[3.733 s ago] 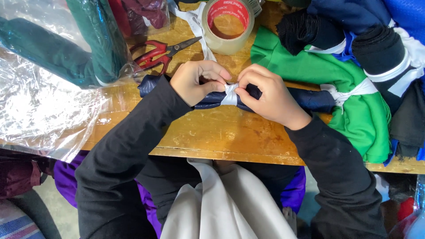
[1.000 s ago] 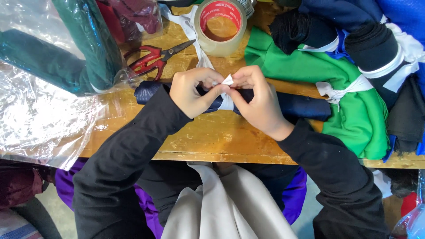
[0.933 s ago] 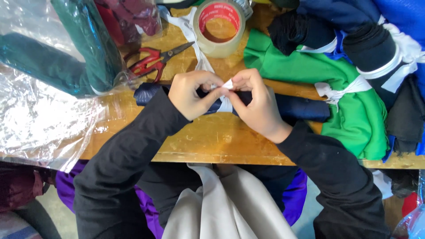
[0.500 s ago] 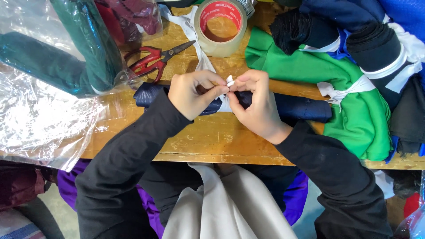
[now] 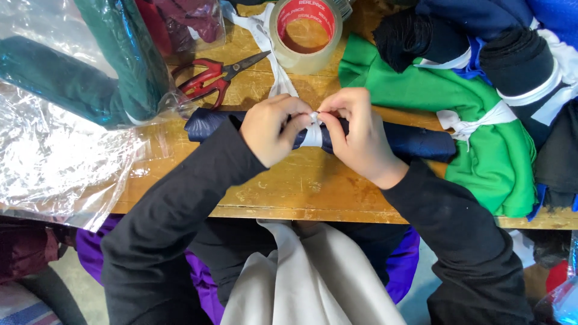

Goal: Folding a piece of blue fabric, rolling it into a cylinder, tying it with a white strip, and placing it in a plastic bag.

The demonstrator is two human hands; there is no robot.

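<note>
Both hands pinch the ends of a white cloth strip [image 5: 312, 129] between thumb and fingertips, right over the middle of a rolled navy fabric bundle [image 5: 415, 141]. The left hand [image 5: 274, 129] is closed on one end of the strip, the right hand [image 5: 355, 135] on the other, and the fingertips of the two meet at the top of the roll, where the strip wraps around it.

The step in hand looks like tying: the strip already girdles the roll, and the ends are being crossed or knotted. What comes next, I judge, calls for a firm pull outward on both ends while the roll is kept from unwinding, so the knot seats snugly.

The bundle lies flat on the wooden table [image 5: 301, 186], close to the near edge. Its long axis runs left to right across the view, one end poking out past the left wrist toward the clear plastic bags [image 5: 54, 162], the other reaching the green fabric [image 5: 481, 144] on the right.

Farther out, red-handled scissors [image 5: 208, 78] lie behind the left hand, and a roll of packing tape [image 5: 306, 36] sits beyond the hands. Other tied bundles, dark and banded in white, pile up at the upper right.
</note>
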